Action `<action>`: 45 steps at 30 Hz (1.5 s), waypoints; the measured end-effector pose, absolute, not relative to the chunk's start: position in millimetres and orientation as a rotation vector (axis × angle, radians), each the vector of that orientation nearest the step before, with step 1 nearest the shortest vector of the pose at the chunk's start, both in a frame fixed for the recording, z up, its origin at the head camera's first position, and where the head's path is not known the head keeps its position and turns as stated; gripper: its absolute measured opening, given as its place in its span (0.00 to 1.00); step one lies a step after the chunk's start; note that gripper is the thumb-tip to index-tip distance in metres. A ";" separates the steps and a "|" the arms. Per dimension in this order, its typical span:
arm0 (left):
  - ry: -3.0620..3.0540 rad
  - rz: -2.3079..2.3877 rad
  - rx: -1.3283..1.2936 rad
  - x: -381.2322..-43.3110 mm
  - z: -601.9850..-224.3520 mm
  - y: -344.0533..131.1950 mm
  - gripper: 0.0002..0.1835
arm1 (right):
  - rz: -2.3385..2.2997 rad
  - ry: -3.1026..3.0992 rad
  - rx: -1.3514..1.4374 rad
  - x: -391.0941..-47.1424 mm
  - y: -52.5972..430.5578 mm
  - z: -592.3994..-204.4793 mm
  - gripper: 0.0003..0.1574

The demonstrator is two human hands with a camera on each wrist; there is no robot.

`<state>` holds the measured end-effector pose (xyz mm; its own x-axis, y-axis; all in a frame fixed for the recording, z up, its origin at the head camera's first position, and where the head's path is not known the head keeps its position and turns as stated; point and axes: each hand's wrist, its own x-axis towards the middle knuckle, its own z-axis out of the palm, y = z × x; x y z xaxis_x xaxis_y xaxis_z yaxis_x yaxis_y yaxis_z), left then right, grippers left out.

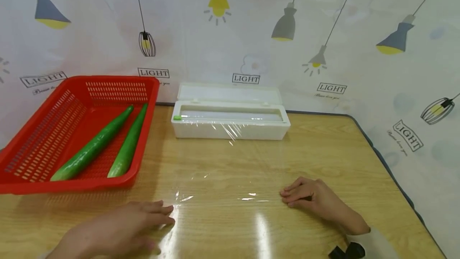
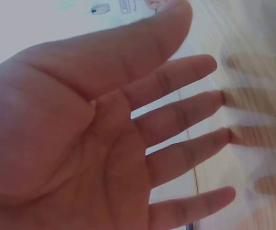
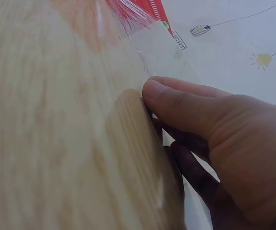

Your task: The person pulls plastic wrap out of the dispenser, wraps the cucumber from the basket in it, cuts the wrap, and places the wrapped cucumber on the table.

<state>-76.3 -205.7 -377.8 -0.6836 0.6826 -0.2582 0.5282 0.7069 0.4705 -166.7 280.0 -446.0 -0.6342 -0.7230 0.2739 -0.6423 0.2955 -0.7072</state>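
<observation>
Clear cling film [image 1: 215, 195] stretches from a white dispenser box [image 1: 230, 130] toward me over the wooden table, its creases catching the light. On its right side, my right hand [image 1: 314, 199] pinches the film's edge between thumb and forefinger; in the right wrist view a thin film line runs to those fingertips [image 3: 153, 88]. My left hand [image 1: 122, 227] is beside the film's left side, its fingers straight. The left wrist view shows its palm [image 2: 104, 139] with the fingers spread, their tips right at the tabletop.
A red plastic basket [image 1: 143, 139] stands at the left, holding two long green cucumbers [image 1: 95, 147]. The box's lid [image 1: 230, 93] is raised, with a film roll [image 1: 230, 116] inside and a small green piece [image 1: 177, 118] at its left end. Behind hangs a lamp-patterned sheet [image 1: 251, 23].
</observation>
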 end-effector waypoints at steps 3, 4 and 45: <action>2.502 0.533 0.967 -78.6 -379.7 -208.0 0.28 | -1.284 2.434 -1.361 -168.0 279.7 -446.9 0.15; 2.499 0.544 0.970 -79.1 -379.8 -208.8 0.27 | -1.290 2.427 -1.376 -168.4 279.7 -447.3 0.15; 3.129 1.489 0.121 -171.0 -328.8 -276.3 0.14 | -1.299 2.430 -1.309 -169.4 279.6 -450.6 0.15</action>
<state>-171.0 -276.3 -328.8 -0.9451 -0.0762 0.3177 0.1984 0.6386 0.7435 -169.4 279.6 -450.6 -0.6285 -0.7209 0.2919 -0.6434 0.2710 -0.7160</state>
